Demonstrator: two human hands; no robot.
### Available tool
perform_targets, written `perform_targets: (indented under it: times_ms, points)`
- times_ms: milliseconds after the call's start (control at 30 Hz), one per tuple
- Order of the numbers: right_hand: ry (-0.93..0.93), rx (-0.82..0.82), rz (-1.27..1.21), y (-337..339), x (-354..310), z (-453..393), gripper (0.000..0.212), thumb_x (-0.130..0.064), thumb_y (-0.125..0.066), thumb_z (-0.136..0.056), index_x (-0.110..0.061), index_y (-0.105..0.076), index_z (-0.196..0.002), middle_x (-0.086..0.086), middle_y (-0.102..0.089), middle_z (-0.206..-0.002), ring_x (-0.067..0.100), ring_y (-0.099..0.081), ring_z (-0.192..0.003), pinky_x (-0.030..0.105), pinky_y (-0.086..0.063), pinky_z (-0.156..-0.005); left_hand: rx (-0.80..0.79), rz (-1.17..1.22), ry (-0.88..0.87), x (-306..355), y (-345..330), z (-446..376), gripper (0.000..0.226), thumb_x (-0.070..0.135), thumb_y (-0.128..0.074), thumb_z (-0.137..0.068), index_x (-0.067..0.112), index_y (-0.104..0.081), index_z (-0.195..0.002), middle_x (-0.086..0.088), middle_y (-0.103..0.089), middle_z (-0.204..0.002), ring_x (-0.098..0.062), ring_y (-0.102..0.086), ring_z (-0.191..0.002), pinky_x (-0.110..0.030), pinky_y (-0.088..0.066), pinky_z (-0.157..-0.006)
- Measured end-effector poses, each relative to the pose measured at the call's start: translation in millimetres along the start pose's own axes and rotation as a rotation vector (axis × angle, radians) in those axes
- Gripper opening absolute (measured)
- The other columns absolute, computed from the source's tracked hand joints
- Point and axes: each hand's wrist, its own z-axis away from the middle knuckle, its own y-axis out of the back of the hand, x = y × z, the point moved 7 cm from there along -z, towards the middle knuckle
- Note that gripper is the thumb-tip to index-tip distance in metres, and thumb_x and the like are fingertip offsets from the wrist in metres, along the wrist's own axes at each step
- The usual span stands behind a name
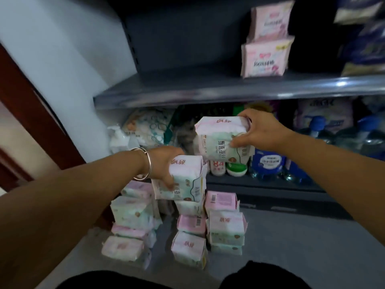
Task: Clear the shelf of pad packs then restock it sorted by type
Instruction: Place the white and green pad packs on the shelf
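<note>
dark trousered knees [133,281] at the bottom edge, nearest of all. above them, left forearm stretched forward with a silver bangle [145,163] at the wrist, left hand [164,163] curled over the near top corner of a white-green pad pack [183,178], thumb on its front face, other fingers hidden behind it; pack upright, sitting atop the middle stack of the floor pile [187,224]. right arm reaching in from the right, right hand [262,130] clamped on a second white-green pad pack [220,140], fingers over its top right edge, thumb pressed on the front, pack lifted clear of the pile and tilted, just up and right of the left-hand fingers. below both sets of fingers, loose stacks of pink and white-green packs on the grey floor, several blurred. above the right fingers, grey shelf [187,92], mostly bare, with two pink packs [266,44] stacked upright toward its right and blue packages [366,38] at the far right, blurred. behind the fingers, lower shelf crowded with bottles [268,163] and soft bags, labels too blurred to read.
</note>
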Motion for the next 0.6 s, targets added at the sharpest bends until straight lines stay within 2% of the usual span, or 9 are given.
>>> perform_targets:
  times_ms: [133, 233, 267, 300, 400, 433, 533, 600]
  points:
    - [0.023, 0.068, 0.008, 39.1, -40.0, 4.0, 0.059, -0.018, -0.087, -0.062, -0.009, -0.057, -0.112, 0.005, -0.064, -0.102, 0.018, -0.061, -0.088, 0.028, -0.051, -0.071, 0.072, 0.019, -0.015, 12.8, 57.6, 26.0, 0.058, 0.025, -0.087, -0.059, 0.025, -0.048, -0.102, 0.008, -0.056, -0.095, -0.014, -0.056, -0.088, -0.024, -0.049, -0.072]
    - [0.044, 0.120, -0.004, 53.3, -72.6, -2.2, 0.058, -0.017, -0.086, -0.063, -0.013, -0.056, -0.112, -0.002, -0.060, -0.092, 0.010, -0.058, -0.077, 0.020, -0.051, -0.057, 0.122, 0.089, -0.011, 6.9, 94.0, 37.4, 0.061, 0.025, -0.088, -0.058, 0.026, -0.050, -0.107, 0.007, -0.061, -0.100, -0.014, -0.060, -0.091, -0.028, -0.052, -0.080]
    - [0.050, 0.131, -0.007, 55.5, -82.4, -5.8, 0.057, -0.016, -0.085, -0.064, -0.013, -0.055, -0.112, -0.001, -0.059, -0.093, 0.012, -0.058, -0.080, 0.021, -0.051, -0.060, 0.135, 0.105, -0.011, 3.9, 105.1, 40.5, 0.063, 0.025, -0.088, -0.058, 0.025, -0.050, -0.109, 0.007, -0.062, -0.100, -0.014, -0.061, -0.093, -0.029, -0.053, -0.080]
    - [0.055, 0.143, -0.006, 57.2, -91.9, -9.6, 0.057, -0.017, -0.085, -0.064, -0.012, -0.055, -0.113, 0.000, -0.058, -0.096, 0.015, -0.057, -0.084, 0.025, -0.051, -0.066, 0.146, 0.121, -0.009, -0.6, 115.9, 42.6, 0.063, 0.024, -0.088, -0.059, 0.025, -0.050, -0.110, 0.007, -0.063, -0.100, -0.014, -0.062, -0.092, -0.027, -0.054, -0.077]
    - [0.055, 0.201, 0.000, 62.8, -115.2, -24.7, 0.058, -0.019, -0.085, -0.065, -0.013, -0.055, -0.113, 0.002, -0.057, -0.101, 0.019, -0.057, -0.092, 0.031, -0.050, -0.074, 0.163, 0.180, -0.014, -15.0, 145.1, 44.4, 0.058, 0.020, -0.086, -0.063, 0.025, -0.049, -0.108, 0.004, -0.063, -0.098, -0.014, -0.065, -0.082, -0.016, -0.049, -0.050]
    - [0.051, 0.216, -0.012, 63.7, -120.4, -30.8, 0.058, -0.019, -0.085, -0.064, -0.013, -0.054, -0.114, 0.001, -0.057, -0.100, 0.019, -0.058, -0.091, 0.031, -0.050, -0.073, 0.175, 0.189, -0.022, -19.7, 153.9, 42.4, 0.058, 0.019, -0.085, -0.063, 0.024, -0.049, -0.108, 0.003, -0.064, -0.099, -0.013, -0.065, -0.081, -0.017, -0.050, -0.050]
    - [0.042, 0.246, -0.052, 63.0, -127.6, -53.6, 0.059, -0.016, -0.085, -0.065, -0.012, -0.053, -0.114, -0.004, -0.057, -0.092, 0.016, -0.059, -0.086, 0.029, -0.051, -0.067, 0.227, 0.172, -0.063, -30.9, 176.9, 27.8, 0.058, 0.021, -0.086, -0.060, 0.026, -0.050, -0.106, 0.005, -0.065, -0.100, -0.012, -0.066, -0.086, -0.027, -0.056, -0.070]
    - [0.052, 0.277, -0.035, 63.8, -128.4, -69.9, 0.060, -0.015, -0.084, -0.065, -0.012, -0.052, -0.115, -0.001, -0.059, -0.096, 0.017, -0.059, -0.086, 0.029, -0.052, -0.067, 0.248, 0.169, -0.075, -36.3, 189.9, 12.1, 0.057, 0.020, -0.085, -0.061, 0.026, -0.050, -0.105, 0.006, -0.065, -0.099, -0.012, -0.065, -0.087, -0.028, -0.056, -0.073]
